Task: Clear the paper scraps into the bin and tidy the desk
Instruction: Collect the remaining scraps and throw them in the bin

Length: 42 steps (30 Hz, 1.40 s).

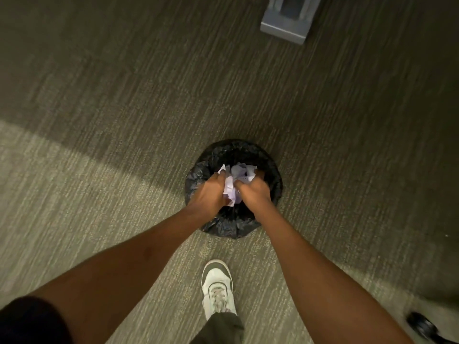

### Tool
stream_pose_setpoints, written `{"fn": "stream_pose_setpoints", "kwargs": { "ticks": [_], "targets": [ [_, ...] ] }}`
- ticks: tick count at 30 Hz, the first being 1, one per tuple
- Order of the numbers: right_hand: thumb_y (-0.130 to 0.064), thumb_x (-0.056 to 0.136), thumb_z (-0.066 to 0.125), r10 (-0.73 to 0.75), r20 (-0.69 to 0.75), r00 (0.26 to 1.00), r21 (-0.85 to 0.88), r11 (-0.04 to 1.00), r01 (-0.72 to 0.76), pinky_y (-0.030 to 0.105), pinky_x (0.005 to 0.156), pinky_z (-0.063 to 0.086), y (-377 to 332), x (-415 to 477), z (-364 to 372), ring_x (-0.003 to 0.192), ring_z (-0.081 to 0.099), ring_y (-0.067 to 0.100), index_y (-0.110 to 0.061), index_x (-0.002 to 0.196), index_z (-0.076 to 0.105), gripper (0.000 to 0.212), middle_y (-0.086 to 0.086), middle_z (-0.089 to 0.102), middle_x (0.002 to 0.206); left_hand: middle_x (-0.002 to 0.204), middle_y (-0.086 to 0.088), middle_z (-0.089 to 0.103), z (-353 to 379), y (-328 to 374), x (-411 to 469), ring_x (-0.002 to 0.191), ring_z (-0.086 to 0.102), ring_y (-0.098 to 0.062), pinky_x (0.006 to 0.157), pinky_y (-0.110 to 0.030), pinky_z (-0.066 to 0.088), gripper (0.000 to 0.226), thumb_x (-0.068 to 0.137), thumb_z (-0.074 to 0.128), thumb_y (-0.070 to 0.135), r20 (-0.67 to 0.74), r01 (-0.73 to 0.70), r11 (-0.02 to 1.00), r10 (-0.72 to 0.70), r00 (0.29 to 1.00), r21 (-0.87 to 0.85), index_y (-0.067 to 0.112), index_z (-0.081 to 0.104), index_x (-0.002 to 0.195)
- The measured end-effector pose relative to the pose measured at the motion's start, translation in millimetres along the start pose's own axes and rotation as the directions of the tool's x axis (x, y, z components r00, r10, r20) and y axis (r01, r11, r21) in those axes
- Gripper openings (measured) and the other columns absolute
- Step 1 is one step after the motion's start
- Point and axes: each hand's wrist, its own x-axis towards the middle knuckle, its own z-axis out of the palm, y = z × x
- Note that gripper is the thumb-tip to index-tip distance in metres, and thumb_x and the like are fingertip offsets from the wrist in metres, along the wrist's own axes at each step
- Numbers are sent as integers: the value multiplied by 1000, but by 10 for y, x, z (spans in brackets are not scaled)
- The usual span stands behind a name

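A small round bin (272, 167) lined with a black plastic bag stands on the carpet just ahead of my feet. Both my hands are over its mouth, pressed together around a bunch of crumpled white paper scraps (236, 176). My left hand (211, 192) grips the bunch from the left, my right hand (253, 189) from the right. Paper pokes out above and between my fingers. The inside of the bin below the paper is dark and hidden.
Grey-green striped carpet (124, 120) lies all around the bin. A grey metal furniture foot (283, 26) stands at the top. A black chair caster (422, 327) shows at the bottom right. My white shoe (218, 286) is just behind the bin.
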Motion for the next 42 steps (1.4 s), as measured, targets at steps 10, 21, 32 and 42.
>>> {"fn": "stream_pose_setpoints", "kwargs": {
  "ticks": [10,21,32,42],
  "targets": [
    [-33,79,64,-125,-174,977,-61,991,116,40,92,48,124,-383,-1150,109,57,37,-9,121,57,48,20,64,117,125,-15,46,-81,1064,-45,114,47,-34,93,-46,45,103,53,80,60,0,-209,867,235,972,453,11,36,131],
    [-43,75,66,-112,-576,809,-88,993,75,54,97,37,1345,-1260,-3674,127,36,37,-21,141,29,78,17,44,135,146,-21,32,666,3767,-284,123,42,-39,93,-49,43,124,45,46,88,131,-514,605,562,817,608,28,9,146],
    [-45,75,64,124,-775,620,97,992,-76,60,99,34,3631,-2407,-5732,135,25,37,-31,138,27,74,14,35,143,150,-23,28,2383,6374,-1100,134,32,-40,104,-52,38,124,44,59,83,345,-783,327,760,551,530,28,18,147],
    [-45,74,64,335,-836,434,202,924,-323,63,102,32,5578,-3405,-6586,136,21,42,-34,135,26,72,16,34,145,144,-24,38,4049,7802,-2077,121,44,-44,93,-53,45,124,43,54,88,541,-913,108,776,325,393,26,20,145]
  ]
}}
